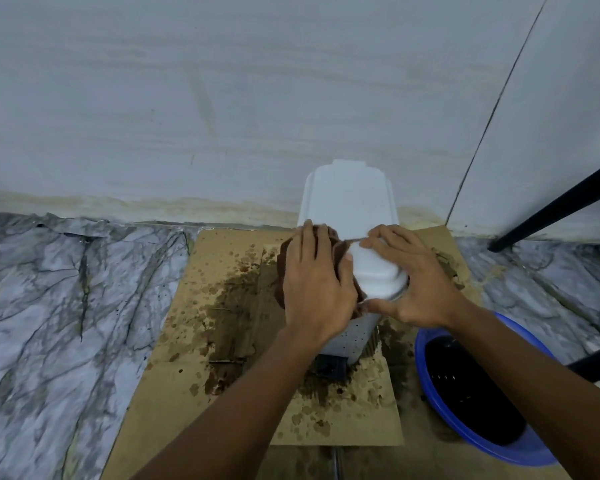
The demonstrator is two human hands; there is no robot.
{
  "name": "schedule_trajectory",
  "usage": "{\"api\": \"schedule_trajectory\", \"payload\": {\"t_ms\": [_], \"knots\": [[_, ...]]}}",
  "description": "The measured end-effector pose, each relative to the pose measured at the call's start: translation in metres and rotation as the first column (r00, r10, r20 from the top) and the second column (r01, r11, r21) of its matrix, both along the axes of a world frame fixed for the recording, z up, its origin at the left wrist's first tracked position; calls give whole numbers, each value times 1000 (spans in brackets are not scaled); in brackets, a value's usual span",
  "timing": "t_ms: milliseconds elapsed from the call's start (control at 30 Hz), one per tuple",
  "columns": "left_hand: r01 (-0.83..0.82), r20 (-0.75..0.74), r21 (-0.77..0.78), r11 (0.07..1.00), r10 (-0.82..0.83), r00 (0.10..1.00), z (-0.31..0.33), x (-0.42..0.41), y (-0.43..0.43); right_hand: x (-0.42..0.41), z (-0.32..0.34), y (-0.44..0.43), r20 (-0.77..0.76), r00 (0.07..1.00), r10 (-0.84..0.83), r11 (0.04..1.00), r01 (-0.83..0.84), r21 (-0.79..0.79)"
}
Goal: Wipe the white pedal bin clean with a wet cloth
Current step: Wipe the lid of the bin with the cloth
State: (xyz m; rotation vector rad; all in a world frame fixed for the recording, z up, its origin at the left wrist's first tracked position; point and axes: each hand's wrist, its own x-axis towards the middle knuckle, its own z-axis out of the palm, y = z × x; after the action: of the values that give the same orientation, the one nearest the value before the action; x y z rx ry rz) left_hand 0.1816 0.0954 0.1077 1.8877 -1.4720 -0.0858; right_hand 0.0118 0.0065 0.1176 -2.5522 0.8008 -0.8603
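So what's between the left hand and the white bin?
A brown cloth: the left hand presses it against the white bin's side, as the head view shows.

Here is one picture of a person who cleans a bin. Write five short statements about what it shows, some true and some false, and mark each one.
1. The left hand presses a brown cloth against the white pedal bin. True.
2. The bin stands on a wooden table. False: it stands on a sheet of cardboard.
3. A blue basin sits to the right of the bin. True.
4. The cardboard is dry. False: dark wet stains spread around the bin.
5. The right hand hangs free. False: it holds the near end of the bin's top.
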Motion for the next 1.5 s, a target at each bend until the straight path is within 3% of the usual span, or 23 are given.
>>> {"api": "schedule_trajectory", "payload": {"t_ms": [100,200,300,433,767,1067,1267,1500], "knots": [[131,148,-105,986,-115,982,-9,1,11,-1,-1,0,9,1000,12,1000,-12,-8],[270,194,9,963,-267,944,2,28,-3,-3,0,-3,-24,1000,11,1000,-11,4],[425,-2,184,886,-432,902,22,56,-16,-1,0,-5,-41,999,7,1000,-7,16],[565,-265,224,794,-509,819,34,70,-11,-3,-2,-6,-50,999,0,999,2,32],[432,-19,113,895,-433,901,16,56,-15,-2,5,2,-4,1000,0,999,0,39],[342,-280,249,906,-271,921,37,66,-60,-1,8,1,-91,996,-23,1000,25,14],[295,-356,271,916,-190,915,38,72,-80,-1,10,1,-143,989,-33,999,30,-23],[236,-199,325,916,-177,964,43,64,-101,-2,7,-1,-102,994,-31,999,29,-25]]}}
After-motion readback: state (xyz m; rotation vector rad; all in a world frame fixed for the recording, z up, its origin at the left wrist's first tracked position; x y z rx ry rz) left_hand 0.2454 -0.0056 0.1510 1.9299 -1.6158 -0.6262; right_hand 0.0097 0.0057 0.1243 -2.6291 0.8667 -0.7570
